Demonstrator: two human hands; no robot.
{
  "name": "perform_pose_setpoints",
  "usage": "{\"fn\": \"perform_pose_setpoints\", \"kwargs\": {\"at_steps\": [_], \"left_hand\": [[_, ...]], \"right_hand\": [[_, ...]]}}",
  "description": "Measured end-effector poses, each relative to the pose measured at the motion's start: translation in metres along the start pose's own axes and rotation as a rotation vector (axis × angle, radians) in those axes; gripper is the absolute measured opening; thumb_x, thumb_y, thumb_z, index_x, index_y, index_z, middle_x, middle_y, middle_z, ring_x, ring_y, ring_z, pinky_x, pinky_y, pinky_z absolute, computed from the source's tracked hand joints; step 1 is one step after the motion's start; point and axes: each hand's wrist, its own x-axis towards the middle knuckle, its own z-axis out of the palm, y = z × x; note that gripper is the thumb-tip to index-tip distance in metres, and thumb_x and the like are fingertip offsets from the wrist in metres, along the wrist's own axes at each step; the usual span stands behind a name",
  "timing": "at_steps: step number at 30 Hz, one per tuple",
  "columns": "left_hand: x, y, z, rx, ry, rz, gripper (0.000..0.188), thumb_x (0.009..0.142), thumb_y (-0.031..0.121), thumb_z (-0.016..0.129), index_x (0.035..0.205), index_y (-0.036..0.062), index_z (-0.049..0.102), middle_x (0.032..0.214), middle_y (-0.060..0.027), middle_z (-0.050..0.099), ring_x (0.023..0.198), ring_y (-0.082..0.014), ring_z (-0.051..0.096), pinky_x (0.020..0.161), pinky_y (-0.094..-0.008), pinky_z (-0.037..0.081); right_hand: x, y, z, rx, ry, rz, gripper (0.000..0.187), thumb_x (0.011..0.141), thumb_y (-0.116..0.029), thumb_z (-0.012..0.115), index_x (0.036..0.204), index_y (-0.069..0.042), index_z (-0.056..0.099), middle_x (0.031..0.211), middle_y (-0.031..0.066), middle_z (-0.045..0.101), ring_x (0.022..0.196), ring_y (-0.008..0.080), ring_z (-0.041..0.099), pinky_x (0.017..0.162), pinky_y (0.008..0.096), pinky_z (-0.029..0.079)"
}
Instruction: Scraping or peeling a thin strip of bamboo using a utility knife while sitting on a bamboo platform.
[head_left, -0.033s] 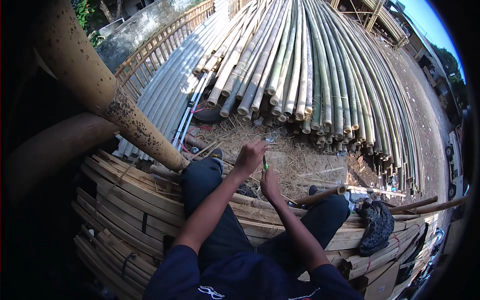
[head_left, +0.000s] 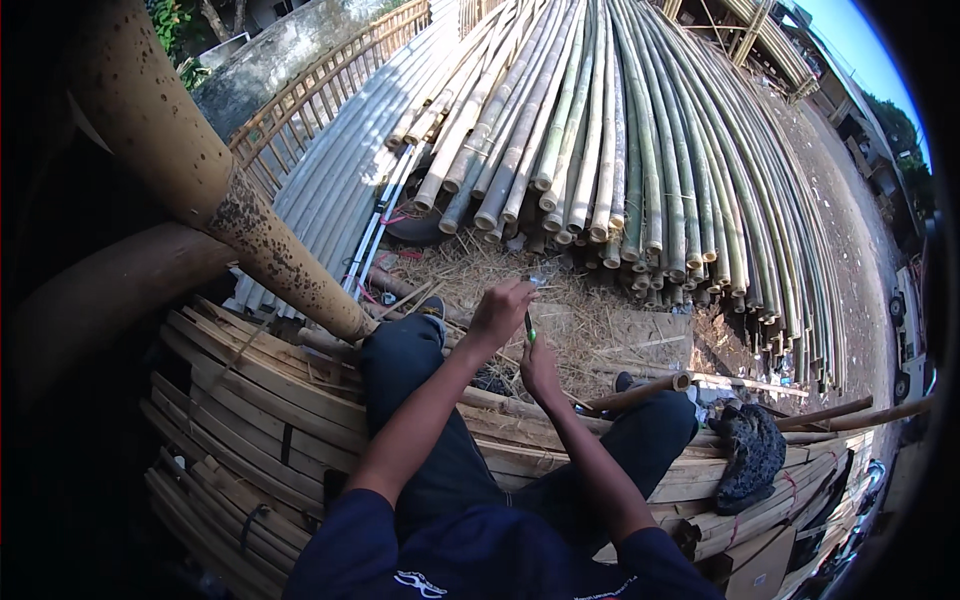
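Note:
In front of my knees, my two hands are close together. My right hand point(head_left: 541, 372) is closed around a small green-handled knife point(head_left: 531, 332), whose dark narrow end points up toward the left hand. My left hand point(head_left: 502, 312) is a little higher and to the left, with its fingers pinched together. A small pale, shiny bit point(head_left: 538, 283) shows just past its fingertips; whether the fingers hold it I cannot make out. Below the hands are my legs in dark trousers, spread over a stack of split bamboo strips point(head_left: 270, 375).
A large pile of long bamboo poles point(head_left: 600, 150) lies ahead, cut ends toward me. Straw-like shavings point(head_left: 570, 305) cover the ground. A thick spotted bamboo post point(head_left: 270, 245) slants across the left. A short bamboo piece point(head_left: 640, 392) and dark patterned cloth point(head_left: 750, 455) lie right.

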Motion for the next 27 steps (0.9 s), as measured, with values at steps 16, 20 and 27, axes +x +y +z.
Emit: {"fn": "perform_pose_setpoints", "kwargs": {"at_steps": [16, 20, 27], "left_hand": [[0.000, -0.019, 0.000, -0.147, -0.050, -0.025, 0.011, 0.077, 0.003, 0.066, 0.087, -0.0002, 0.066, 0.074, -0.0139, 0.062, 0.068, -0.0297, 0.061, 0.060, -0.0358, 0.046], [-0.002, -0.010, 0.010, -0.134, -0.174, 0.083, 0.012, 0.077, 0.003, 0.065, 0.089, -0.0008, 0.066, 0.074, -0.0126, 0.063, 0.066, -0.0258, 0.062, 0.058, -0.0338, 0.047], [-0.003, -0.013, 0.013, -0.159, -0.092, -0.006, 0.011, 0.080, 0.002, 0.062, 0.090, -0.0003, 0.068, 0.071, -0.0114, 0.062, 0.060, -0.0190, 0.061, 0.055, -0.0294, 0.047]], "right_hand": [[0.019, -0.025, -0.012, 0.071, -0.127, 0.097, 0.020, 0.093, -0.016, 0.041, 0.101, 0.002, 0.042, 0.078, 0.0338, 0.056, 0.077, 0.0511, 0.055, 0.064, 0.0572, 0.040], [0.013, 0.006, -0.010, -0.027, -0.143, 0.150, 0.019, 0.093, -0.015, 0.041, 0.099, 0.002, 0.044, 0.082, 0.0344, 0.056, 0.080, 0.0509, 0.056, 0.068, 0.0578, 0.041], [0.018, -0.012, -0.009, 0.077, -0.093, 0.147, 0.022, 0.094, -0.019, 0.040, 0.099, 0.002, 0.044, 0.080, 0.0346, 0.057, 0.081, 0.0523, 0.056, 0.069, 0.0568, 0.042]]}}
